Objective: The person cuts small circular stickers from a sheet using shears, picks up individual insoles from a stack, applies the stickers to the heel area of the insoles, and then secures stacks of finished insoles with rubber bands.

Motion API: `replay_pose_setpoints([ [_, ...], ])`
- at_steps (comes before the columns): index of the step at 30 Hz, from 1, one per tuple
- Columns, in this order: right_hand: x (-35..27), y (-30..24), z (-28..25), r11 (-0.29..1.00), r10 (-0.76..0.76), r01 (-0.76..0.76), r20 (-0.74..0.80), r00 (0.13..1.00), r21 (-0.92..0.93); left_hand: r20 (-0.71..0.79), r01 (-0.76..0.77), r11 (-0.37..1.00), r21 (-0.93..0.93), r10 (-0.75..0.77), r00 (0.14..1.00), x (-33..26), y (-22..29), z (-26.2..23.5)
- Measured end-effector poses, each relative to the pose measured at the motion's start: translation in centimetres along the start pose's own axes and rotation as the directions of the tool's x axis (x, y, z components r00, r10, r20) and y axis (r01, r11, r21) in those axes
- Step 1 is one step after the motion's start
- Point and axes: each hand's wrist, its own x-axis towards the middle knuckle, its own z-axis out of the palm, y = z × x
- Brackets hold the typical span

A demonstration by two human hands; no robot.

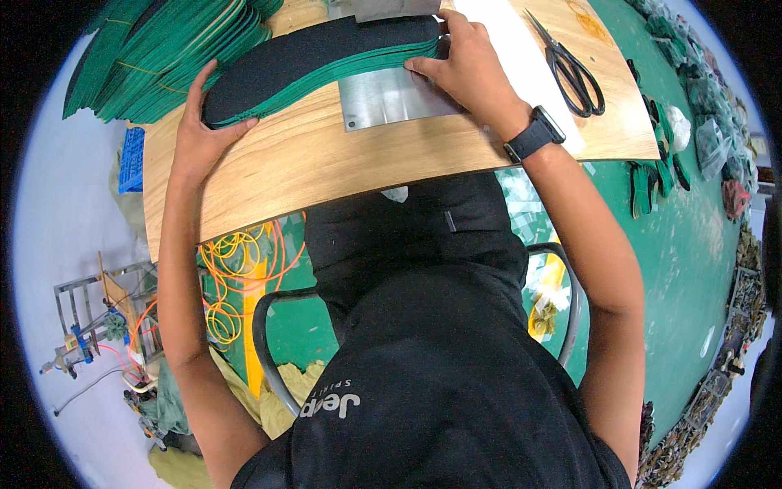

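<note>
A stack of shoe insoles (318, 61), black on top with green edges, lies across a wooden table (326, 163). My left hand (199, 122) grips the stack's left end, thumb under its edge. My right hand (464, 61) presses down on the stack's right end, fingers curled over the insoles; a black watch sits on that wrist. Under the stack's right part lies a flat metal plate (391, 102).
A large pile of green insoles (155, 57) fills the table's far left. Black scissors (574, 69) lie at the right on the wood. A white sheet (521, 65) lies beside my right hand. Orange cord coils (232, 269) and a chair frame are below the table.
</note>
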Motion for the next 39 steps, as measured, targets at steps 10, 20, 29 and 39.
replay_pose_setpoints([
  [10,0.8,-0.3,-0.1,0.999,0.044,-0.043,-0.023,0.999,0.005,-0.02,-0.03,0.998,0.05,0.031,0.999,0.5,-0.9,-0.1],
  [20,-0.5,0.6,-11.1,0.993,-0.059,0.063,0.037,0.998,-0.098,-0.323,0.063,0.994,-0.084,-0.087,0.943,-7.7,0.9,-4.2],
  [29,11.0,9.3,-3.7,0.867,-0.416,0.413,0.054,0.908,-0.279,0.147,-0.077,0.243,-0.967,0.778,0.61,-8.1,22.2,2.2],
  [39,0.6,-2.5,-14.2,0.82,0.074,-0.03,-0.054,0.996,0.572,-0.236,-0.391,0.709,-0.587,0.312,0.92,-1.4,17.7,12.7],
])
